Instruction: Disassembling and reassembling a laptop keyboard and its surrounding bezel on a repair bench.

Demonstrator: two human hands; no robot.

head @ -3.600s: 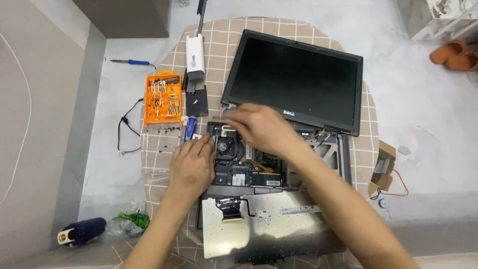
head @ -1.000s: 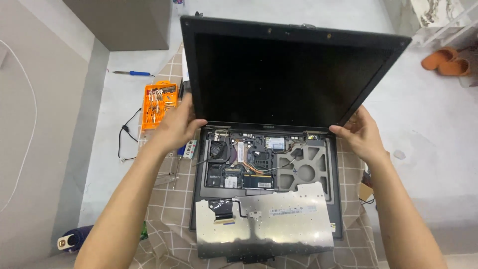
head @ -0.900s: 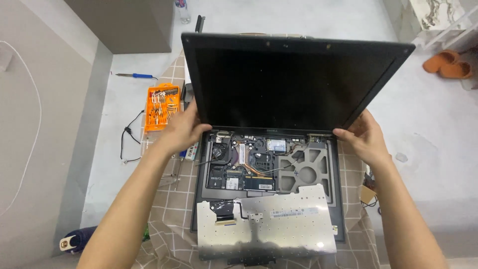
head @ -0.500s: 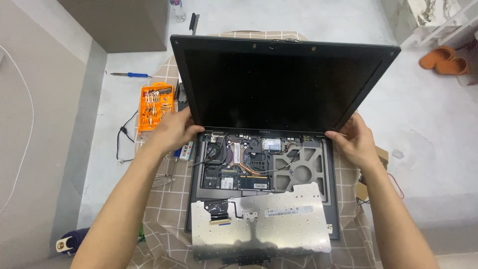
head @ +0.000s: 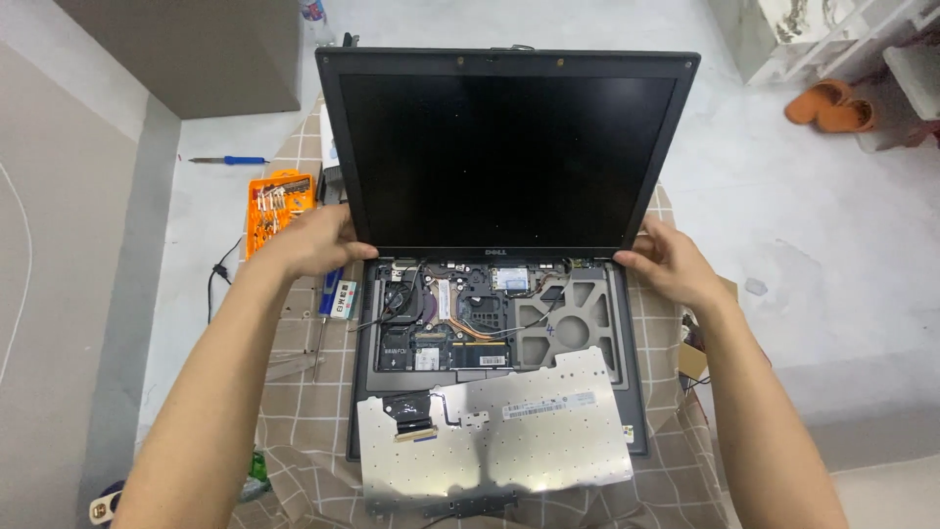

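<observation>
An opened-up laptop (head: 490, 323) lies on a checked cloth, its circuit board and fan exposed. Its dark screen (head: 504, 157) stands upright, facing me. My left hand (head: 313, 240) grips the screen's lower left corner by the hinge. My right hand (head: 671, 260) grips the lower right corner. The detached keyboard (head: 499, 436) lies upside down over the laptop's front half, silver back showing.
An orange case of screwdriver bits (head: 277, 201) sits left of the laptop, with a blue screwdriver (head: 230, 160) on the floor beyond it. A small tool (head: 338, 294) lies by my left wrist. Orange slippers (head: 832, 106) are at the far right. A black cable (head: 220, 284) trails at the left.
Earlier both hands worked inside the laptop base with the screen tilted back. Now they hold the screen's lower corners and the screen has been raised upright, squared to me.
</observation>
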